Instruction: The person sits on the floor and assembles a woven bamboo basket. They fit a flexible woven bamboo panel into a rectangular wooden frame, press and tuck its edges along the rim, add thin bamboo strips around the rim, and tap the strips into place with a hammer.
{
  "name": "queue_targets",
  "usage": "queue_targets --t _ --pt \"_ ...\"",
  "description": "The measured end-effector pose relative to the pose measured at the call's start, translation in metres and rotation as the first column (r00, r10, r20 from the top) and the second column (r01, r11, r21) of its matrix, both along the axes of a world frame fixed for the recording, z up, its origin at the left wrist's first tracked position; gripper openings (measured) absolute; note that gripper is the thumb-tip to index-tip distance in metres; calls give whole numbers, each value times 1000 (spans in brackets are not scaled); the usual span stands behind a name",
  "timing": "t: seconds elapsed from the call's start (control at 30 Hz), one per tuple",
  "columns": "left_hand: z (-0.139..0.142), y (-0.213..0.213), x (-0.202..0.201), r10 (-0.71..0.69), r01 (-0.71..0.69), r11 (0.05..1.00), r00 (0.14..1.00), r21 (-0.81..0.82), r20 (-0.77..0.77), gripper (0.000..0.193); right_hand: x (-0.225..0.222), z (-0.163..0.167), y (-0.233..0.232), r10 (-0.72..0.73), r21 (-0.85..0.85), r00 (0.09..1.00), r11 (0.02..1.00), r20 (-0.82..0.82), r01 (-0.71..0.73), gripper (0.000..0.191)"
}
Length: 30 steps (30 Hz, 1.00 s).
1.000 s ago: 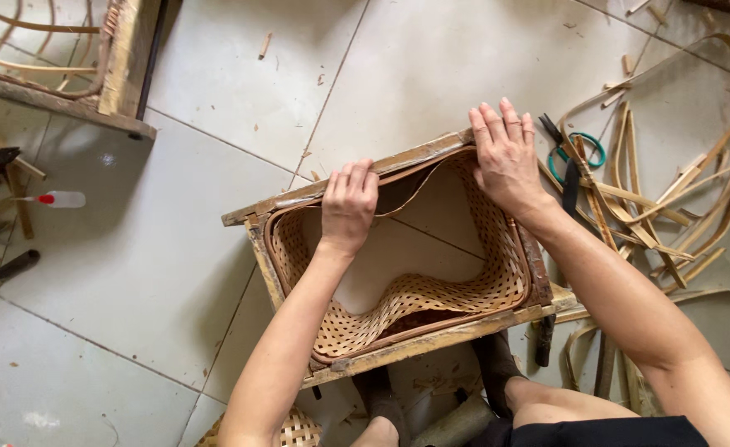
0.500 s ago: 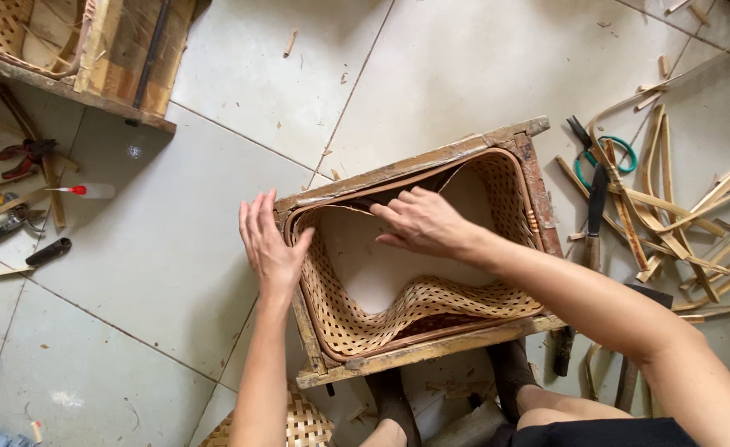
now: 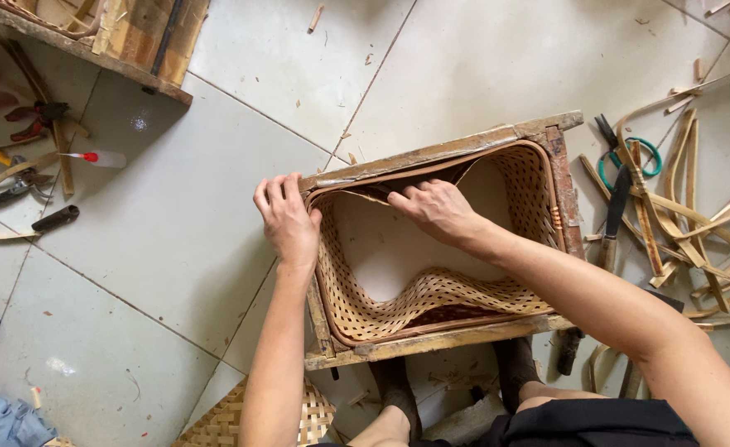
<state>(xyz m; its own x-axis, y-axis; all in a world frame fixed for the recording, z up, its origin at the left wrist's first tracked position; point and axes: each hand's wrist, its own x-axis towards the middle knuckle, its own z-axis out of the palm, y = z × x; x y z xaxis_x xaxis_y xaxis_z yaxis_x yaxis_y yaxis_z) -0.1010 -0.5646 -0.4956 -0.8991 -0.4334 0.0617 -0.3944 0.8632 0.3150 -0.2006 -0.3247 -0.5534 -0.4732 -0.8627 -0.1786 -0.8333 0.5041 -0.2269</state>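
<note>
A floor-level basket-weaving workshop.

Pale glazed floor tiles [image 3: 481,66] are littered with wood shavings. The bare left hand [image 3: 286,219] and right hand [image 3: 439,211] press on a rectangular wooden frame [image 3: 448,151] that holds a half-woven tan cane basket [image 3: 431,302]. Right of the hands lie loose split bamboo strips [image 3: 679,207] and green-handled scissors [image 3: 621,153]; well to their left lie scattered hand tools [image 3: 25,157] (pliers among them) and a small white bottle with a red cap [image 3: 100,158]. A woven mat [image 3: 224,422] lies below the frame.

One woven basket [image 3: 431,298], one wooden frame [image 3: 448,153], two hands, one green-handled scissors [image 3: 621,153].
</note>
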Motion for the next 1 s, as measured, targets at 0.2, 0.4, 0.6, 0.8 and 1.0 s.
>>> queue_targets --t 0.2,0.4,0.6,0.8,1.0 --pt "7 3 -1 5 -1 999 996 -44 86 74 10 32 6 -26 -360 996 933 -84 -6 24" --pt "7 12 -12 -171 167 985 982 50 81 78 -24 61 21 -109 -429 963 903 -245 -6 19" --pt "3 -19 5 -47 88 943 990 321 -134 32 -28 52 24 -66 -316 926 947 -371 -59 19" --pt "-23 -10 20 -57 122 975 947 188 -316 20 -26 38 18 -81 -297 906 953 -415 -52 14" --pt "-37 -5 25 -10 110 969 912 220 -409 10 -32 42 21 -69 -315 942 948 -330 -40 14"
